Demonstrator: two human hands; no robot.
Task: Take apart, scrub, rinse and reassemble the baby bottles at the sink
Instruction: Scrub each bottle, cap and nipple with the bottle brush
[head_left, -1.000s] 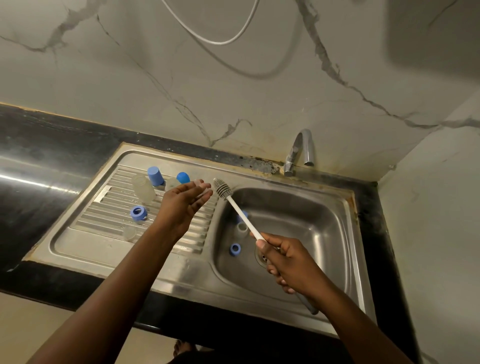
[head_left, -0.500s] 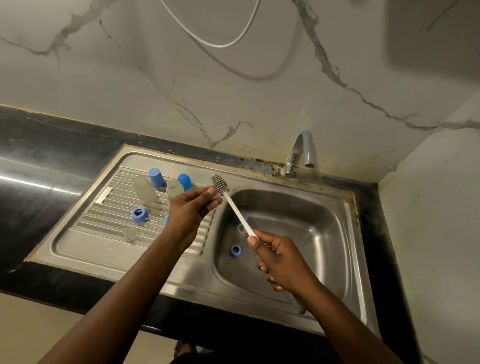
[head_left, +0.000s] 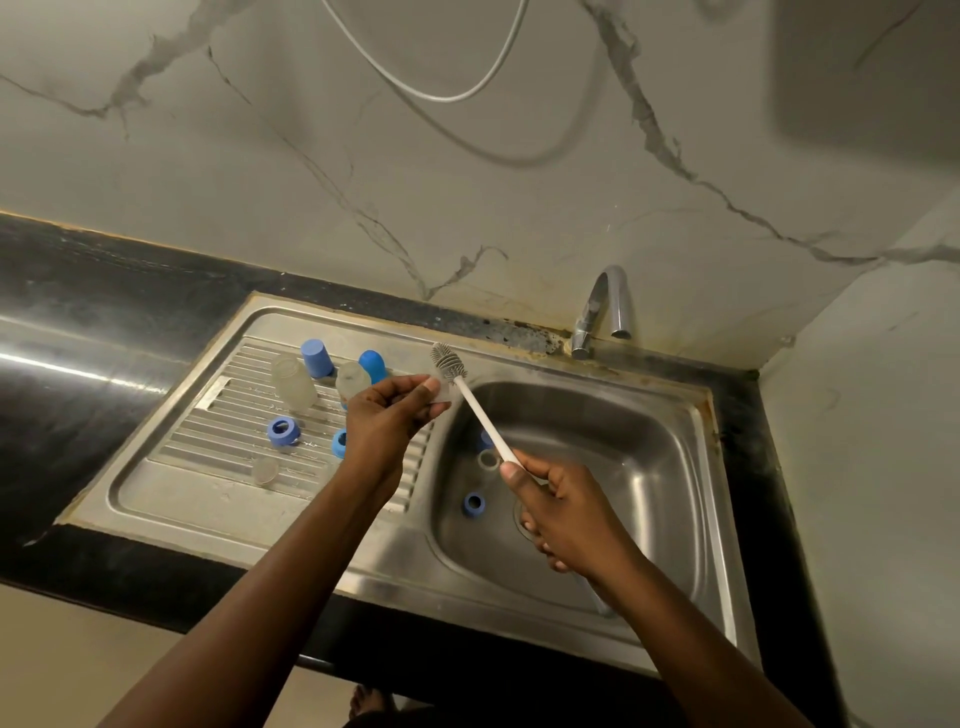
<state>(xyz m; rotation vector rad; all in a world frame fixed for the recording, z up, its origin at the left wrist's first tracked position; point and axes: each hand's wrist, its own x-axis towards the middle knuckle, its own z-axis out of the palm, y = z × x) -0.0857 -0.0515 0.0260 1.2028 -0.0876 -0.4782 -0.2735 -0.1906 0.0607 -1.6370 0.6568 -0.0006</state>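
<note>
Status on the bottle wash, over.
Left hand pinches clear part. Right hand grips brush, head beside it. Blue ring loose in sink.

A kitchen, most likely in a home: a stainless-steel sink (head_left: 649, 467) with 1 basin and a ribbed drainboard (head_left: 171, 499) sits in a glossy black stone desk (head_left: 78, 291). A curved chrome tap (head_left: 608, 306) stands behind it, and pale grey-veined marble-look walls (head_left: 311, 156) meet in a corner.
</note>
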